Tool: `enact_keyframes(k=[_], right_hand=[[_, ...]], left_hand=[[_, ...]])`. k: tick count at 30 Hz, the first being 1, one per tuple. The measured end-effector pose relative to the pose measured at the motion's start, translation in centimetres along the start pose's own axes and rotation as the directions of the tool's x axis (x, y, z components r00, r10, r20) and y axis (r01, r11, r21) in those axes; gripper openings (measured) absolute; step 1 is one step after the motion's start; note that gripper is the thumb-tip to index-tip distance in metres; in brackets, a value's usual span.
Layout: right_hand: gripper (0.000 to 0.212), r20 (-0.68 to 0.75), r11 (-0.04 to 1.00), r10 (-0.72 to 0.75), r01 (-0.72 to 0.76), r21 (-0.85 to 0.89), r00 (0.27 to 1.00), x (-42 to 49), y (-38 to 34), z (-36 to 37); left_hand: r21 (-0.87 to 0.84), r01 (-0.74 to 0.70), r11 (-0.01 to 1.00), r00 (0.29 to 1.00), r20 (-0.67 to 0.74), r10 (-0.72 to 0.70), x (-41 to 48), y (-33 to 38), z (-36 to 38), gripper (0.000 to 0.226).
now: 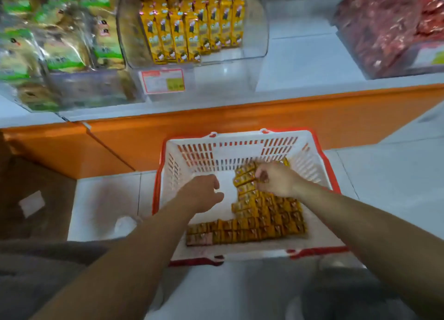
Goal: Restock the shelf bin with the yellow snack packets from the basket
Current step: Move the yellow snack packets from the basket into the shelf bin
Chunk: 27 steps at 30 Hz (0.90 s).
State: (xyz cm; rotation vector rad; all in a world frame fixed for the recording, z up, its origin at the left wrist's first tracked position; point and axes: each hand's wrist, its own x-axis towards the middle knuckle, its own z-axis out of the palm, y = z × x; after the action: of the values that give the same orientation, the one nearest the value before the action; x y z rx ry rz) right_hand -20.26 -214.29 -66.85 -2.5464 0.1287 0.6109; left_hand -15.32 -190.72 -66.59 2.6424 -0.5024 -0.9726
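Shelf [240, 122], white top with an orange front, runs across the far side. Red-rimmed white basket [228, 156] sits on the floor just near of it, centre. Clear bin [254, 31] is on the shelf, far centre, with stocked packets [192, 31] standing upright in its left part; the right part is bare. Green bags [60, 43] are in the bin to the left, red bags [389, 26] far right.

Yellow packets [264, 214] lie in the basket in an L: a row along the near wall and a block up the right side.

Both forearms reach forward and down into the basket. Left hand [201, 192] hovers over the bare basket floor, palm down, fingers loosely curled, holding nothing. Right hand [276, 180] is on the far end of the block, fingers curled down, pinching packet tops.
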Motion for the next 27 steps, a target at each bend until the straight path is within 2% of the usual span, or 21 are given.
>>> enact_keyframes(k=[2, 6, 10, 13, 17, 19, 23, 27], right_hand=[[0.033, 0.039, 0.999, 0.044, -0.045, 0.010, 0.998, 1.1, 1.5, 2.6], [0.063, 0.084, 0.998, 0.051, -0.054, 0.039, 0.995, 2.3, 3.1, 7.3], [0.062, 0.161, 0.977, -0.047, 0.079, -0.197, 0.986, 3.3, 3.4, 10.6], [0.063, 0.226, 0.919, -0.076, 0.156, -0.362, 0.971, 3.6, 3.8, 11.5], [0.075, 0.326, 0.888, -0.081, 0.217, -0.406, 0.942, 4.5, 4.0, 11.3], [0.083, 0.351, 0.876, -0.059, 0.217, -0.430, 0.935, 4.9, 3.8, 11.5], [0.090, 0.366, 0.877, -0.034, 0.203, -0.435, 0.930, 5.5, 3.7, 11.8], [0.090, 0.379, 0.876, -0.040, 0.215, -0.432, 0.924, 5.5, 3.7, 11.6]], left_hand=[[-0.017, 0.017, 1.000, 0.997, 0.069, -0.016, 1.8, -1.0, 3.1, 0.039], [-0.115, 0.112, 0.987, 0.984, 0.153, -0.094, 4.1, -3.4, 7.9, 0.040], [-0.171, 0.137, 0.976, 0.968, 0.234, -0.095, 5.3, -4.9, 11.0, 0.049], [-0.212, 0.150, 0.966, 0.945, 0.319, -0.077, 5.6, -5.0, 12.6, 0.066], [-0.167, 0.116, 0.979, 0.927, 0.373, -0.046, 5.7, -4.3, 13.7, 0.104], [-0.125, 0.081, 0.989, 0.921, 0.388, -0.027, 5.9, -3.8, 13.9, 0.103], [-0.068, 0.016, 0.998, 0.919, 0.394, 0.012, 6.4, -3.3, 14.5, 0.085], [-0.178, 0.055, 0.982, 0.916, 0.400, 0.022, 6.7, -4.5, 14.2, 0.085]])
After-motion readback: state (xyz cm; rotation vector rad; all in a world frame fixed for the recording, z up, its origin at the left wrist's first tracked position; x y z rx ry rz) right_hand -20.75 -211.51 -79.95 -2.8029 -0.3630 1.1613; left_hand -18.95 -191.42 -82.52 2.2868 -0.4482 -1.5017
